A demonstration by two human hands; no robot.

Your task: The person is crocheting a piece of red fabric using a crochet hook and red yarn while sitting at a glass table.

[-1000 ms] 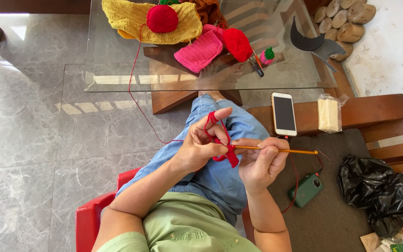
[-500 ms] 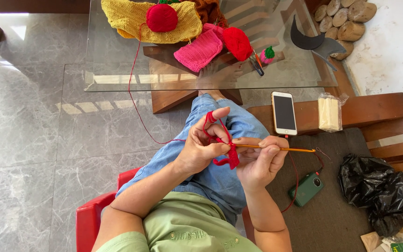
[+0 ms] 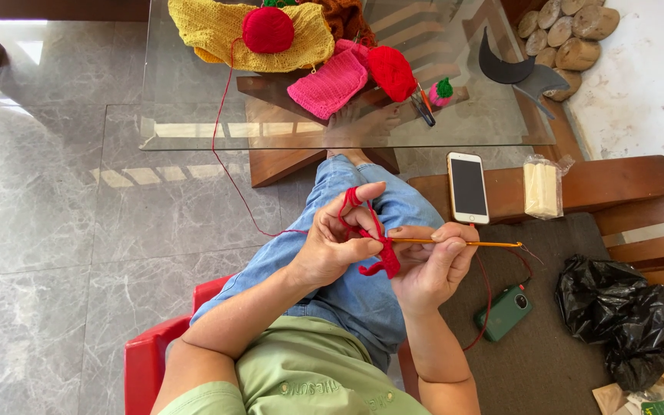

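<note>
- Small red crochet piece (image 3: 383,261), held in the air above the lap, between left hand (image 3: 332,246) and right hand (image 3: 428,265); judged very light, soft and floppy, easily stretched out of shape.
- Left-hand fingers (image 3: 363,192) closed, pinching the piece at its upper edge, with red yarn (image 3: 224,146) looped round the raised forefinger; best hold judged to be close beside the working stitch.
- Right-hand fingers (image 3: 455,230) clenched round a slim orange crochet hook (image 3: 455,243), lying level, tip at the piece; hook judged stiff, smooth, liable to slip if held loosely.
- Yarn strand trailing from the left hand up to a red ball (image 3: 268,29) on the glass bench (image 3: 194,123); thin, limp, apt to snag.
- Also on the bench: yellow knit (image 3: 201,27), pink knit (image 3: 328,84), red knit (image 3: 391,71), scissors (image 3: 424,106).
- Beside the right hand, a wooden seat (image 3: 601,184) carrying a white phone (image 3: 467,187) and a clear packet (image 3: 541,188); on its dark cushion (image 3: 547,346), a green case (image 3: 505,311) and black bag (image 3: 624,319).
- Grey marble floor (image 3: 48,230); red chair (image 3: 147,357) under the sitter.
</note>
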